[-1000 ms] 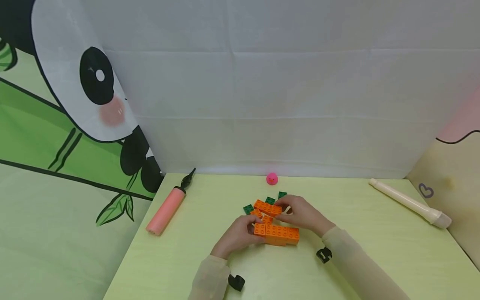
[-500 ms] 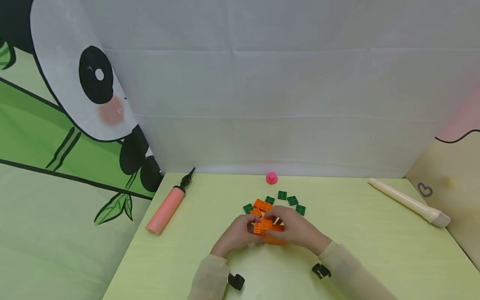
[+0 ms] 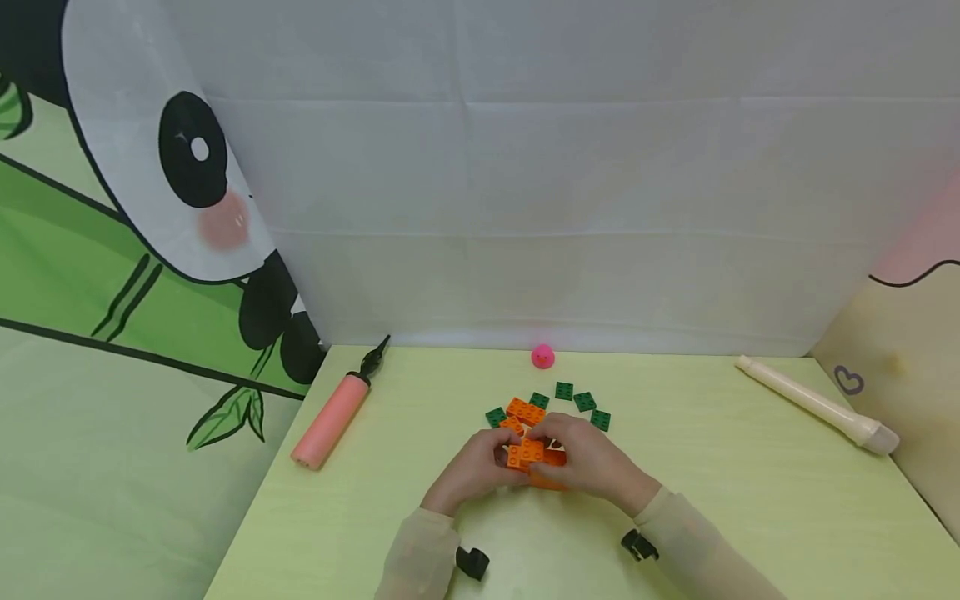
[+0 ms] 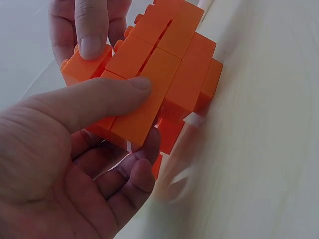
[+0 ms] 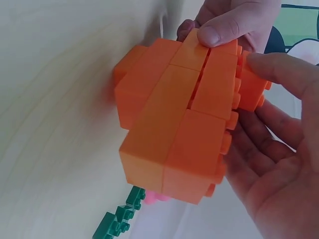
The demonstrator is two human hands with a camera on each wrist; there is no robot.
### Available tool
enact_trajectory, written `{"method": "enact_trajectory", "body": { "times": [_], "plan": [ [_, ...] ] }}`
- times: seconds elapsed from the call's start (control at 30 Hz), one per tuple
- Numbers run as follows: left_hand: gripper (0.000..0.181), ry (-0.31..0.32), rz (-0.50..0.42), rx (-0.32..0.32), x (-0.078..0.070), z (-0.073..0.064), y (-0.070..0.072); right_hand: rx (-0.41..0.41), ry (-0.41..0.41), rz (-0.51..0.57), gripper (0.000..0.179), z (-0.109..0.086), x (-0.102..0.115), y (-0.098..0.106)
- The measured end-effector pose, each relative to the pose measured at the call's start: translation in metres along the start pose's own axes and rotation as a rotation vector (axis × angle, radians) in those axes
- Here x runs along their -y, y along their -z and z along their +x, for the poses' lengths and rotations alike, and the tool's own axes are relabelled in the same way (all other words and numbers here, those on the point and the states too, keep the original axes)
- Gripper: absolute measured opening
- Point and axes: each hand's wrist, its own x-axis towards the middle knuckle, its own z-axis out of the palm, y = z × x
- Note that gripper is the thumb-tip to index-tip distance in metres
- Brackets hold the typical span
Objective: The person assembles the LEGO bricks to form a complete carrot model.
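My left hand [image 3: 480,471] grips the left end of a stepped block of joined orange toy bricks [image 4: 164,69], thumb on its near side. In the head view my right hand [image 3: 588,458] hides much of this block. Between right thumb and fingers I pinch a small orange brick [image 5: 251,82], set at the block's studded top near the left end. Whether its studs are fully seated I cannot tell. Just beyond the hands lie loose orange bricks [image 3: 525,411], with several green bricks [image 3: 585,402] in an arc around them.
A pink ball-like toy with a small face [image 3: 543,357] sits near the table's back edge. To the left lies a pink hand pump with a black nozzle [image 3: 333,421]. A cream tube [image 3: 817,404] lies at the right. A white cloth [image 3: 525,208] hangs behind the table.
My right hand has taken an orange brick from the loose ones and brought it nearer, onto the block's top. More green bricks show at the right. The left hand stays in place.
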Motion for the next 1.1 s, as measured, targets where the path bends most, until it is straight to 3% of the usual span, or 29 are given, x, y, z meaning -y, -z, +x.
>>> {"method": "enact_trajectory", "body": {
  "times": [0.43,1.1],
  "plan": [
    [0.033,0.011,0.019,-0.001,-0.004,-0.002,0.001,-0.023,-0.032,-0.087,0.031,0.0,0.008,0.002],
    [0.03,0.004,-0.01,0.006,-0.002,-0.001,0.001,-0.048,-0.012,-0.159,0.028,0.006,0.016,0.0]
  ]
}}
